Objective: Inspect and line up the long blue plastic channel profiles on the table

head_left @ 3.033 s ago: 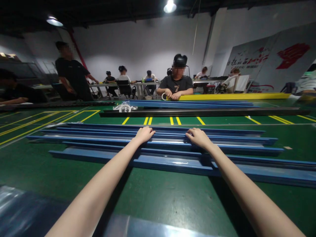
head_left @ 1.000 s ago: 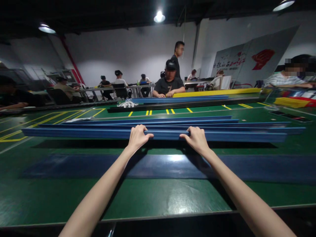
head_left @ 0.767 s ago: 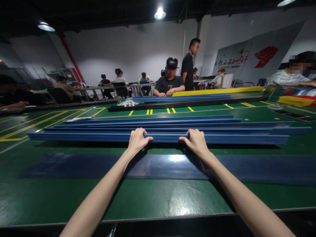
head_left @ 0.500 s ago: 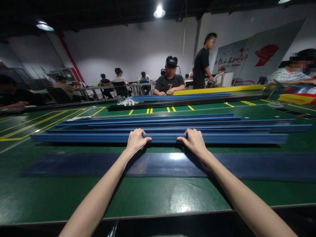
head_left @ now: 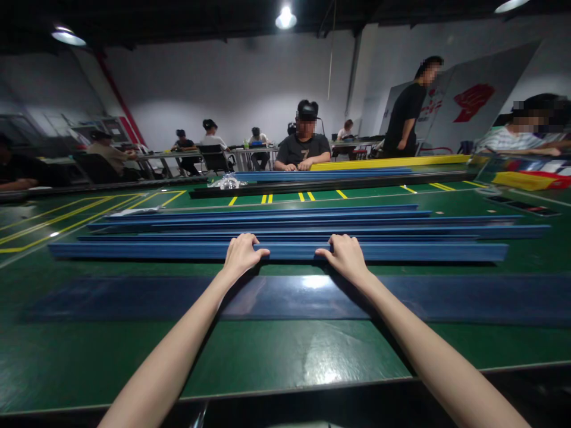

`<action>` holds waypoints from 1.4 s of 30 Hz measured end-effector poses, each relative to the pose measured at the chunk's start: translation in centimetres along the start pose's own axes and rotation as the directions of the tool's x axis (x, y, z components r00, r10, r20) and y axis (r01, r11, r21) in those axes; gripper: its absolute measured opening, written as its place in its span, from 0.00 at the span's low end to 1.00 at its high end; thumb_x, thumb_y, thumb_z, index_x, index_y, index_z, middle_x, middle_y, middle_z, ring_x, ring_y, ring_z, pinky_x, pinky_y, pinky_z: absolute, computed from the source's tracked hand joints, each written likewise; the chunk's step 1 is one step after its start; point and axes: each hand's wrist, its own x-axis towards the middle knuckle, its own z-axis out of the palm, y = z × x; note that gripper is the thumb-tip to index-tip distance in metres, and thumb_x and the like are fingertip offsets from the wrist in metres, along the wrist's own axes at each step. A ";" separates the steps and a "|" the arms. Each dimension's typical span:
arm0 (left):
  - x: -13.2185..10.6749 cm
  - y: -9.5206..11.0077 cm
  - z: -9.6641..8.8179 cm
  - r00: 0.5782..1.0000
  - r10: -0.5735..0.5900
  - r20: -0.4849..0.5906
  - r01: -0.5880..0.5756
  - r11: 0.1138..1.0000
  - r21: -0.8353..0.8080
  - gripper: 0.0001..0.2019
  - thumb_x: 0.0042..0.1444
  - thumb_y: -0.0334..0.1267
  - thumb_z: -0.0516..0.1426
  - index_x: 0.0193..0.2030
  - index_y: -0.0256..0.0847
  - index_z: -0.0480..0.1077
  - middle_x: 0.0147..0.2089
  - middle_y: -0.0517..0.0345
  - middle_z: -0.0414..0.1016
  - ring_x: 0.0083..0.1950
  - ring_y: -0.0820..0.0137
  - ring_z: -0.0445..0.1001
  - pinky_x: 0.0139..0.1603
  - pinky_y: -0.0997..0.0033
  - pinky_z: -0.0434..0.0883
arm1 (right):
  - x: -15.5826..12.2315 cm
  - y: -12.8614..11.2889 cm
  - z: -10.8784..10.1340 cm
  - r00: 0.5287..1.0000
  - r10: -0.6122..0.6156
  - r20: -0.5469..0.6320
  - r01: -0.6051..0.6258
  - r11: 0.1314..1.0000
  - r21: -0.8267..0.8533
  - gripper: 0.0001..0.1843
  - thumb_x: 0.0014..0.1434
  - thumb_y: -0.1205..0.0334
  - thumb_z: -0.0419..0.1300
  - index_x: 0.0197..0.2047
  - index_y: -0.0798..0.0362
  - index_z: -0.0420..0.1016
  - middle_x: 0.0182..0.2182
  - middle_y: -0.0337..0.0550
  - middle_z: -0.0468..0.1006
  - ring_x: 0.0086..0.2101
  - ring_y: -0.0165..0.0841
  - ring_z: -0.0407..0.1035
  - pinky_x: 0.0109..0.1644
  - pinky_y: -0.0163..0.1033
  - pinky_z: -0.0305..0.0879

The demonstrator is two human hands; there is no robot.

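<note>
A long blue plastic strip (head_left: 292,252) with a ribbed front face runs left to right across the green table (head_left: 263,356). Both hands grip it near its middle, a short gap apart. My left hand (head_left: 241,252) has its thumb on the near face and its fingers bent over the top edge. My right hand (head_left: 345,255) grips in the same way, thumb pointing inward. The fingertips behind the strip are hidden. Just beyond it lie several similar blue strips (head_left: 379,229), roughly parallel. Closer to me, a flat, glossy dark-blue sheet (head_left: 147,297) lies under my forearms.
Farther back are a black strip (head_left: 289,187), a yellow strip (head_left: 388,161) and a crumpled clear plastic bag (head_left: 227,182). A seated person (head_left: 303,148) faces me across the table. Another person (head_left: 405,113) stands behind at the right. Phones (head_left: 524,205) lie on the right.
My hands still grip the blue strip, with almost no movement over the table. The view has shifted slightly. The standing person in the background has moved to the right.
</note>
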 end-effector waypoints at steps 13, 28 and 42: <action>0.0 -0.3 0.1 0.998 -0.006 0.067 0.000 0.995 0.102 0.15 0.46 0.54 0.58 0.27 0.44 0.67 0.36 0.57 0.76 0.41 0.62 0.73 0.36 0.70 0.64 | -0.5 0.1 -0.1 0.998 -0.065 0.016 0.065 0.998 -0.011 0.18 0.56 0.47 0.55 0.31 0.55 0.71 0.31 0.47 0.76 0.35 0.37 0.67 0.37 0.38 0.51; 0.5 4.6 -0.4 0.921 0.370 0.124 -0.372 0.928 -0.003 0.08 0.54 0.44 0.55 0.37 0.43 0.69 0.38 0.59 0.73 0.42 0.67 0.70 0.40 0.71 0.62 | -0.7 4.7 -2.5 0.957 -0.242 0.157 0.250 0.968 -0.028 0.13 0.60 0.56 0.50 0.36 0.54 0.72 0.35 0.45 0.75 0.37 0.34 0.68 0.35 0.35 0.55; 1.6 11.6 1.2 0.874 0.440 0.209 -0.452 0.892 0.013 0.04 0.55 0.34 0.53 0.36 0.41 0.67 0.41 0.53 0.73 0.44 0.64 0.72 0.37 0.70 0.65 | -1.2 5.9 -2.6 0.969 -0.205 0.137 0.221 0.968 -0.114 0.13 0.61 0.59 0.50 0.32 0.54 0.72 0.32 0.45 0.75 0.35 0.34 0.68 0.34 0.35 0.53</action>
